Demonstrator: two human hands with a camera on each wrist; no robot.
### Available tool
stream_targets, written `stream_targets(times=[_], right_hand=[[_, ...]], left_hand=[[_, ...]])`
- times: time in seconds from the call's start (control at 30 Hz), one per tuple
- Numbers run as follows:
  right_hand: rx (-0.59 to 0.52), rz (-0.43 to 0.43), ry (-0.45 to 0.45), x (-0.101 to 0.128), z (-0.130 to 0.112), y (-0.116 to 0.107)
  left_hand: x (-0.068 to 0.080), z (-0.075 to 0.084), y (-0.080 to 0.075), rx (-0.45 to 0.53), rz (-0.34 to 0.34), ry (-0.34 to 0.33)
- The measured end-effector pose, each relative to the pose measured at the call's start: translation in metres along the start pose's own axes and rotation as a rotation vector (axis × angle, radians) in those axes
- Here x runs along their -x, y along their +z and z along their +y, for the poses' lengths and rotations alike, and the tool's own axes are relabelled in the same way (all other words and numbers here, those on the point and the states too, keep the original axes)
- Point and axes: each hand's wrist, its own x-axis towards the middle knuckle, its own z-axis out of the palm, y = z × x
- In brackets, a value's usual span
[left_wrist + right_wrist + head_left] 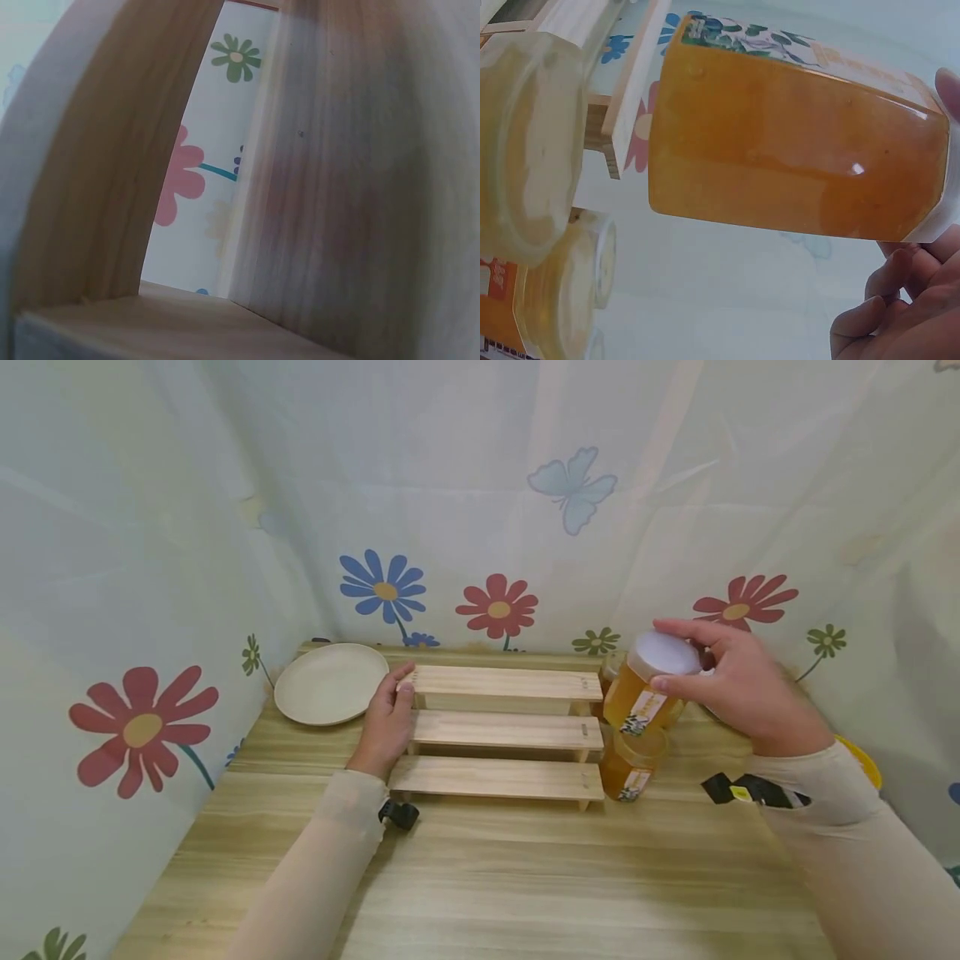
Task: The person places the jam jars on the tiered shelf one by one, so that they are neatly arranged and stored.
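My right hand [738, 681] holds a honey jar [637, 693] by its white lid, thumb on the near side and fingers at the far side. Amber filling and a printed label show through its clear wall, larger in the right wrist view. Below it, a second honey jar [633, 764] stands at the right end of a three-step wooden rack [502, 731]. Another jar [609, 668] is partly hidden behind the raised one. At the rack's left end, my left hand [386, 722] grips the side near the top step. Bare wood fills most of the left wrist view.
A round cream plate [330, 685] lies at the back left, close to the left hand. Part of a yellow object [861, 762] shows behind the right sleeve. Flower-printed curtain [480, 510] encloses the wooden table [525, 877] at the back and sides.
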Motion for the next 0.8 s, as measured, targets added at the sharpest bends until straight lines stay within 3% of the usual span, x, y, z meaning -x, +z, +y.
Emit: stream_targets(times=[0.23, 0.4, 0.5, 0.8], right_hand=[[-0.078, -0.039, 0.043, -0.029, 0.001, 0.021], [-0.091, -0.037, -0.003, -0.043, 0.005, 0.032], [-0.089, -0.038, -0.032, -0.049, 0.006, 0.038], [-0.147, -0.074, -0.006, -0.056, 0.011, 0.051]], left_hand=[[0.001, 0.000, -0.002, 0.005, 0.004, -0.012], [0.000, 0.000, -0.001, -0.009, 0.003, -0.014], [0.000, -0.001, -0.001, -0.003, 0.004, -0.005], [-0.001, -0.002, -0.001, -0.005, 0.000, 0.002]])
